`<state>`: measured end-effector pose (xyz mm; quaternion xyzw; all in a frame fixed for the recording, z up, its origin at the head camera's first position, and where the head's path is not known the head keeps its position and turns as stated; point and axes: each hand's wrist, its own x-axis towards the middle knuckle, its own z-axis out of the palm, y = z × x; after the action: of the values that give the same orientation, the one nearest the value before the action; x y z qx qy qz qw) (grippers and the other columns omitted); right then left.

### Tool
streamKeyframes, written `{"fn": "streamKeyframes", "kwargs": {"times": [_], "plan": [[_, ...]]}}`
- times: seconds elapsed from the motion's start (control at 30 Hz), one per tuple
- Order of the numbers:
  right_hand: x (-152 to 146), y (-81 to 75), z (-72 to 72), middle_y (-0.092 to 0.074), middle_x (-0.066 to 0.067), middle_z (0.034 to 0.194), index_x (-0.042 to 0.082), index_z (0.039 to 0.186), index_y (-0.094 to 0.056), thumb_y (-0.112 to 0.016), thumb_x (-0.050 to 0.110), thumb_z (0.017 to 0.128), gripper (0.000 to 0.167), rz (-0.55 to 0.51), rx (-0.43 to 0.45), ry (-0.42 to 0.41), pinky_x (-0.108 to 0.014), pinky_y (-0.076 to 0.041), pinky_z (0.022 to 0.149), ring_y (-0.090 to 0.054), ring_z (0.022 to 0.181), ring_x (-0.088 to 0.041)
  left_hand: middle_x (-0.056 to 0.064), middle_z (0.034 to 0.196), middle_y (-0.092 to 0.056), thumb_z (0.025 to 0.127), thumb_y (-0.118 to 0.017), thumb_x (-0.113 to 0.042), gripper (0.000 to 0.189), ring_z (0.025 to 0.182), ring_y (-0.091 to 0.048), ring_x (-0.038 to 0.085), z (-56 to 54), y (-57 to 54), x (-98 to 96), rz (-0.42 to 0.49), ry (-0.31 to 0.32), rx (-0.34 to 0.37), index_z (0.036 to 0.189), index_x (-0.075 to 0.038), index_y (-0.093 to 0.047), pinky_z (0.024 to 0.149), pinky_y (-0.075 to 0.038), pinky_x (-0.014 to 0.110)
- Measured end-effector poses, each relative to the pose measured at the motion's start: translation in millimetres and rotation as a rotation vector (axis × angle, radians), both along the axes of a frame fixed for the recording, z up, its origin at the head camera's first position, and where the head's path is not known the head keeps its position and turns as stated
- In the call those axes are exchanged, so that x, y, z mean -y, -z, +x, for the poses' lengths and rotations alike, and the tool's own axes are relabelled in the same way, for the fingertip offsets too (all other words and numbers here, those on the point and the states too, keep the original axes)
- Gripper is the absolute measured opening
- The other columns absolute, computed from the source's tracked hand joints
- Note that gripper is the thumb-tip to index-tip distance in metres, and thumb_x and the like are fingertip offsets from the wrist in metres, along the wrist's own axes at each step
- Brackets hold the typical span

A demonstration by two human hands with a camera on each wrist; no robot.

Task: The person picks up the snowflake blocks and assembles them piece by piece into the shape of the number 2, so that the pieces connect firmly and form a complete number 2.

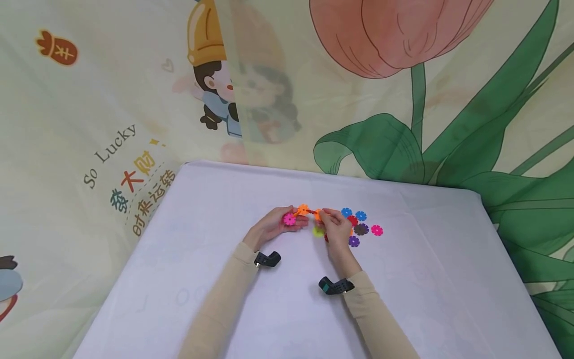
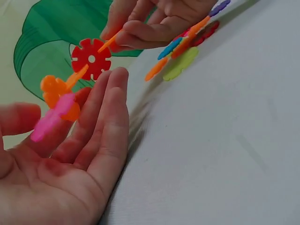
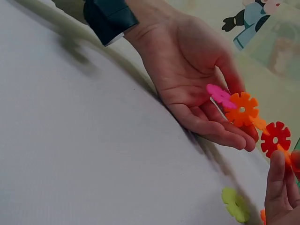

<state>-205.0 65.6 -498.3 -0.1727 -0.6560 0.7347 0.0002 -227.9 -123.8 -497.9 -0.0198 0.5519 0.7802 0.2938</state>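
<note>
A short chain of notched plastic flower discs spans both hands: a pink disc (image 3: 221, 96), orange discs (image 3: 242, 109) and a red disc (image 2: 91, 59), slotted together at angles. My left hand (image 1: 277, 223), palm turned up, holds the chain's pink and orange end between thumb and index finger; its other fingers are nearly straight. At the chain's other end, my right hand (image 1: 338, 230) pinches an orange disc (image 1: 318, 215) that meets the red one. Loose discs lie just beyond and beside the right hand, among them a lime-green disc (image 3: 235, 205), partly hidden by that hand in the head view.
To the right of the hands lie blue discs (image 1: 347, 212), a dark brown disc (image 1: 361, 229), a purple disc (image 1: 354, 242) and a separate pink disc (image 1: 377, 230). A white cloth (image 1: 426, 299) covers the table. Behind its back edge hangs a printed curtain (image 1: 278, 99).
</note>
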Motion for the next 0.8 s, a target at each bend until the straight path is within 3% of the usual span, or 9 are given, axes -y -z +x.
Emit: {"fn": "streamKeyframes", "kwargs": {"times": [0.23,0.37,0.47,0.63,0.8], "plan": [[-0.4,-8.9,-7.2,-0.062,-0.012,0.115,0.007,0.126,-0.065,-0.067,0.015,0.095,0.033,-0.173,0.068,0.004,-0.024,-0.054,0.082,-0.071,0.09,-0.015,0.025,0.139,-0.052,0.106,-0.018,-0.042,0.064,0.11,-0.063,0.024,7.9,-0.1,0.0,0.269,-0.134,0.014,0.151,0.003,-0.028,0.093,-0.049,0.034],[2.7,-12.9,-9.9,-0.058,-0.012,0.12,0.007,0.129,-0.063,-0.066,0.014,0.096,0.035,-0.222,0.087,0.012,-0.024,-0.054,0.085,-0.07,0.095,-0.016,0.023,0.14,-0.05,0.105,-0.022,-0.042,0.063,0.115,-0.06,0.026,14.2,2.1,-10.1,0.379,-0.2,0.008,0.15,0.003,-0.027,0.104,-0.043,0.039],[5.9,-14.4,-11.2,-0.059,-0.013,0.119,0.005,0.13,-0.062,-0.066,0.014,0.096,0.035,-0.234,0.08,0.026,-0.024,-0.053,0.086,-0.07,0.094,-0.016,0.021,0.137,-0.054,0.107,-0.033,-0.031,0.053,0.114,-0.062,0.024,18.4,3.6,-22.7,0.345,-0.262,-0.017,0.145,0.006,-0.033,0.106,-0.043,0.038],[10.4,-15.2,-11.9,-0.066,-0.013,0.11,0.004,0.123,-0.064,-0.069,0.016,0.094,0.032,-0.17,0.055,0.035,-0.024,-0.055,0.082,-0.071,0.084,-0.014,0.011,0.108,-0.071,0.101,-0.056,-0.015,0.035,0.095,-0.069,0.016,20.6,1.9,-39.2,0.175,-0.384,0.009,0.128,0.007,-0.054,0.086,-0.053,0.026],[15.6,-13.6,-10.1,-0.071,-0.011,0.099,0.003,0.112,-0.068,-0.073,0.015,0.091,0.025,-0.08,-0.008,0.029,-0.023,-0.056,0.077,-0.071,0.078,-0.013,0.004,0.092,-0.071,0.098,-0.06,-0.013,0.033,0.083,-0.066,0.013,18.2,-3.7,-47.1,0.123,-0.4,0.022,0.124,0.009,-0.06,0.076,-0.053,0.022]]}}
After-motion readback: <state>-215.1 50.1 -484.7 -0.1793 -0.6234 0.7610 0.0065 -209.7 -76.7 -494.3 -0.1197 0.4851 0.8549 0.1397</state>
